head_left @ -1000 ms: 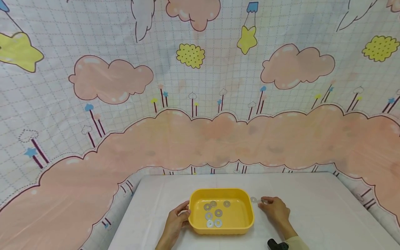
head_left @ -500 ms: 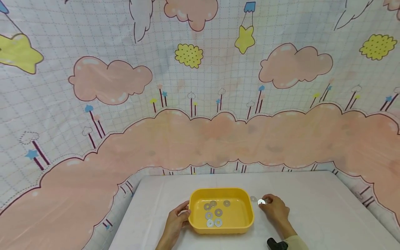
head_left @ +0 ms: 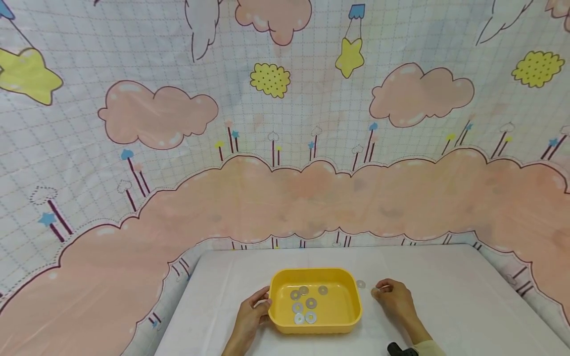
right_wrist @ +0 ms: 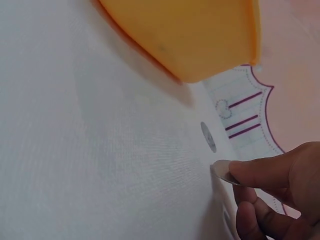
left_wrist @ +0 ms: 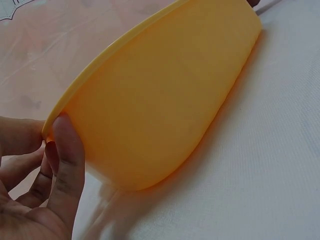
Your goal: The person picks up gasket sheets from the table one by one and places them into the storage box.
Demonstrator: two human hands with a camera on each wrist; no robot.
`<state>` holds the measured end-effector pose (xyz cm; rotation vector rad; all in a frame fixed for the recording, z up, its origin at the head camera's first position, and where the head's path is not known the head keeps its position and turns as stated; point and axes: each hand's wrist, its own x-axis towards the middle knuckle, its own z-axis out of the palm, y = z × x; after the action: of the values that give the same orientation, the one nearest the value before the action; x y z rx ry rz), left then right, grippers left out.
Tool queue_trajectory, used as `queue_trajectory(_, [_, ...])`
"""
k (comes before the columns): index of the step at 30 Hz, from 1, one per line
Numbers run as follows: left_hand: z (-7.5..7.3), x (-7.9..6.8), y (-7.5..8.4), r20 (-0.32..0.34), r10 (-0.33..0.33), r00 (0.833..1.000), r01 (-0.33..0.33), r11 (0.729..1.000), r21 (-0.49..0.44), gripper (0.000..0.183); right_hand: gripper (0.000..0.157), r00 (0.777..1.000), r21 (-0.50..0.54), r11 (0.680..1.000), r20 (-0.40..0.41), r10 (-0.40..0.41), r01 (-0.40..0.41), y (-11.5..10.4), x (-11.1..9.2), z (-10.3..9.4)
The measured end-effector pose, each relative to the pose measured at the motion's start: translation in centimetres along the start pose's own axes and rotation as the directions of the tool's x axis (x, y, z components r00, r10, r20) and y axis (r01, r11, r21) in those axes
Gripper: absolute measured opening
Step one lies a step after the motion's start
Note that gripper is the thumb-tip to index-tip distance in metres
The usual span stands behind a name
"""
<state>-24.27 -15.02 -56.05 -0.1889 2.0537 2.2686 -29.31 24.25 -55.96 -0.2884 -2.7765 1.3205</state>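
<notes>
The yellow plastic tray (head_left: 329, 309) stands on the white-covered table with several flat metal washers (head_left: 311, 303) lying in it. At its left end my left hand (head_left: 250, 314) pinches the rim, thumb against the outer wall in the left wrist view. To the right of the tray, my right hand (head_left: 396, 299) pinches a washer (right_wrist: 224, 171) by its edge between thumb and fingers, tilted and close over the cloth. Between that hand and the tray lies a single loose washer (right_wrist: 208, 137). Another round edge (right_wrist: 227, 223) shows partly behind the right fingers.
White cloth (head_left: 467, 306) covers the table. Behind it hangs a printed curtain (head_left: 285, 202) with clouds and stars. A black device (head_left: 401, 350) sits at the right wrist.
The washer in my right hand has turned from a bright flat face to a darker tilted one. That hand has shifted slightly to the right. The left hand and tray stay put.
</notes>
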Motion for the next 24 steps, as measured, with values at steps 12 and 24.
queue_trajectory(12, [0.1,-0.3,0.4,0.009,0.002,1.0,-0.002,1.0,0.002,0.055,0.017,0.999,0.072,0.997,0.037,-0.02,0.017,-0.6,-0.7,-1.1])
queue_trajectory(24, [0.0,-0.2,0.4,0.021,0.005,1.0,-0.005,1.0,0.004,0.054,0.024,0.997,0.178,0.984,0.073,0.011,-0.024,-2.1,-1.4,-2.0])
